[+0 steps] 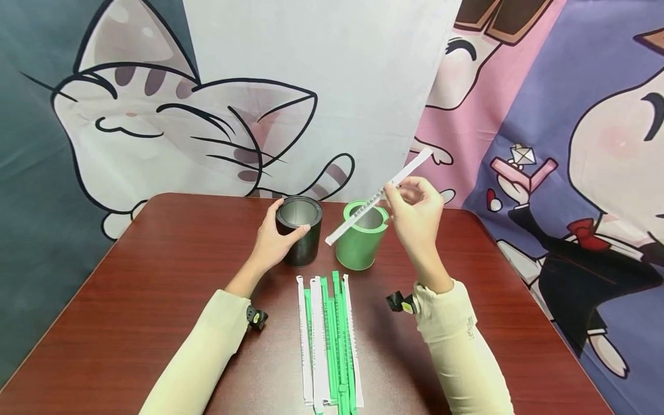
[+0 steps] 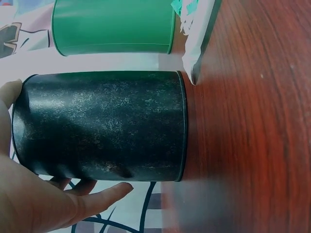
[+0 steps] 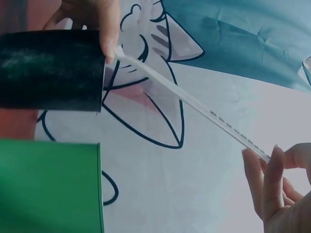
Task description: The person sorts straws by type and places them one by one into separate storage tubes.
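Observation:
My left hand (image 1: 274, 239) grips the black can (image 1: 305, 249) by its upper part, with the thumb along the near rim. The can stands upright on the table, open at the top. Higher up, my right hand (image 1: 419, 216) pinches a long white straw in a paper wrapper (image 1: 365, 208) that has printed marks. It slants down to the left, and in the head view crosses in front of the green can (image 1: 357, 253). In the right wrist view, thumb and fingertips hold the wrapped straw (image 3: 194, 104) near one end. The green can stands upright beside the black one, untouched.
Several white wrapped straws (image 1: 318, 340) and green wrapped straws (image 1: 341, 346) lie lengthwise in a bundle on the brown wooden table (image 1: 145, 300), in front of the cans. A cartoon-printed curtain (image 1: 332, 52) hangs behind the table's far edge.

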Demonstrator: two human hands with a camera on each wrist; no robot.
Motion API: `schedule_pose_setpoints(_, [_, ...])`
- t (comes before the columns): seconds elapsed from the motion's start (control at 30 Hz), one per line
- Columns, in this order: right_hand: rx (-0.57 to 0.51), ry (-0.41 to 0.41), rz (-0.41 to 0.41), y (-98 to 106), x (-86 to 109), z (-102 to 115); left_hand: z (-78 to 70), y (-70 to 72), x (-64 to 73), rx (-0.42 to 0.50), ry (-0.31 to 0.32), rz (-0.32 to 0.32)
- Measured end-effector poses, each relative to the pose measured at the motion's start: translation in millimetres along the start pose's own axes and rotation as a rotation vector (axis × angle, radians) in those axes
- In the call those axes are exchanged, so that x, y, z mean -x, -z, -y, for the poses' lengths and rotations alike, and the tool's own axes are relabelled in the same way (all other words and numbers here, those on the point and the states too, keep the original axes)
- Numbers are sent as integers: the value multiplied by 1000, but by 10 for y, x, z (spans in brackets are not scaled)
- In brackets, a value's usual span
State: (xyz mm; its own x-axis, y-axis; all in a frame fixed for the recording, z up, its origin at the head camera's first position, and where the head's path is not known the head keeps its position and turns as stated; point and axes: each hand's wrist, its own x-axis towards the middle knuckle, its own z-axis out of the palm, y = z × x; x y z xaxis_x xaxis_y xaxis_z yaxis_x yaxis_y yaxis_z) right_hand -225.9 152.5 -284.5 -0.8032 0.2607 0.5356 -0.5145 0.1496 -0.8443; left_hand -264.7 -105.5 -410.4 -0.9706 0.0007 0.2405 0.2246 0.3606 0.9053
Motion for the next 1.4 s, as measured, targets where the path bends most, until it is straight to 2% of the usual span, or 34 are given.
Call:
schedule_pose_setpoints(0.17, [-90,53,-43,-188,-68,-35,-1,4,1,13,-7,3])
schedule_pose_setpoints(0.33, [-110,19,-15,-390,-95,-97,6,2,2,5,-7,-10])
schedule_pose_setpoints(0.43, [-106,3,5,-482,-95,-142,5,-2,13,6,-7,-6])
schedule_pose_setpoints(0.63, [-67,21,40,-612,-92,-244,-1,-2,39,18,5,-10])
schedule_pose_setpoints(0.77, [-15,-21,71,-670,-83,-338,-9,-1,37,14,5,-16])
schedule_pose_setpoints(0.87, [1,-52,79,-704,-72,-408,-15,-7,31,10,2,-17])
schedule_pose_setpoints(1.0, [6,-51,98,-745,-44,-485,3,-21,36,3,9,-15])
schedule_pose_setpoints(1.1, [69,-46,167,-751,-17,-521,20,-27,34,2,24,-9])
schedule_pose_setpoints(1.23, [203,-32,272,-672,40,-532,16,-29,10,7,19,-11])
schedule_pose_setpoints(1.4, [293,-2,314,-515,157,-518,20,-10,6,12,12,-10])
